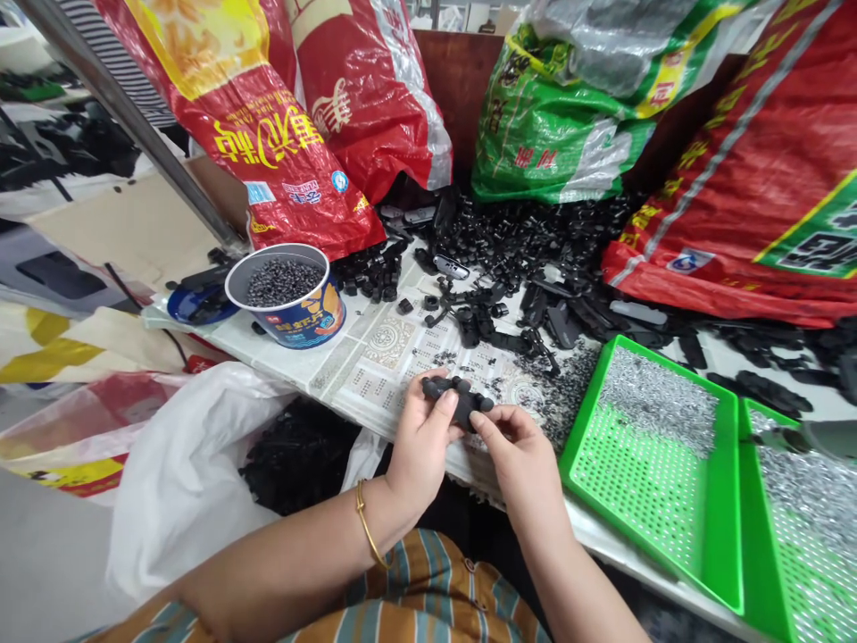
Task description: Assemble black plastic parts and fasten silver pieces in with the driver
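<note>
A small black plastic part point(461, 406) with rounded knobs is held above the table's front edge. My left hand point(423, 438) is closed on it from the left, thumb on top. From the right, the thumb and fingers of my right hand point(522, 451) pinch the part's lower right end. Just beyond my hands, loose black plastic parts point(492, 326) lie on the patterned table cover point(378, 357). Scattered tiny black bits point(569, 384) are spread to the right of them.
A blue tub point(304, 317) of small dark pieces stands at left. Green perforated trays point(727, 518) with small silvery pieces are at right. Red sacks point(375, 98) and a green sack point(555, 125) line the back. A white bag point(187, 482) with black parts hangs below left.
</note>
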`<state>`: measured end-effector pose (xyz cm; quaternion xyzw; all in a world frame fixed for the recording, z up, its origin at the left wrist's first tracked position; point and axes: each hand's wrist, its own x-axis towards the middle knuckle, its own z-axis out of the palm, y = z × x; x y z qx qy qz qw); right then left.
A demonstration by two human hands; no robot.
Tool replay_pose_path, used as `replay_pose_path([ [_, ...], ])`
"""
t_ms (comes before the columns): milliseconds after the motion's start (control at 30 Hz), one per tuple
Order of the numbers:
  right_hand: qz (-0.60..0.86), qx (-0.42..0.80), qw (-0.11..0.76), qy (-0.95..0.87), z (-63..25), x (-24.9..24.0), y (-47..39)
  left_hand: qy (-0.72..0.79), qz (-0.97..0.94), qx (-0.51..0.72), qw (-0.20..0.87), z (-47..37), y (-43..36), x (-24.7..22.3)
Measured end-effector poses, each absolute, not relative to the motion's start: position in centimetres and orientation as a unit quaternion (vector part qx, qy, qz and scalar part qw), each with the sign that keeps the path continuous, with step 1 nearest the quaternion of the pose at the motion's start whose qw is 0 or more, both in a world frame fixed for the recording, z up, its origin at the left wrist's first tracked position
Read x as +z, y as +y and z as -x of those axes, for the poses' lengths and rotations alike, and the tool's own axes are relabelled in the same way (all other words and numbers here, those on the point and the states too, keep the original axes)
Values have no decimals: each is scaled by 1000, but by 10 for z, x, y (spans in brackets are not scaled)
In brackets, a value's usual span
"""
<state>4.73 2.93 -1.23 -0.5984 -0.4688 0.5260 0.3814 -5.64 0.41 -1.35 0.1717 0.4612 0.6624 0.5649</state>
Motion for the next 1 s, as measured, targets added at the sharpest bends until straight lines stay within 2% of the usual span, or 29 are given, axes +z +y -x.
replay_pose_path([
  [133, 621, 461, 377, -510, -50, -10, 29, 424, -142, 673, 589, 54, 7, -13],
  [300, 614, 439, 325, -570, -53, -9, 25, 391, -98, 682, 610, 56, 9, -10],
  [433, 595, 505, 396, -484, -52, -14, 23, 389, -96, 676, 618, 58, 8, -9],
  [600, 522, 637, 451, -344, -49, -22, 21, 441, -131, 676, 576, 58, 4, -10],
  [733, 484, 658, 493, -300, -44, -24, 22, 448, -164, 672, 566, 53, -2, -11],
  [867, 484, 633, 516, -314, -42, -23, 20, 426, -126, 686, 576, 50, -2, -11],
  [1000, 551, 496, 458, -490, -48, -16, 12, 372, -22, 689, 621, 55, 6, -9],
])
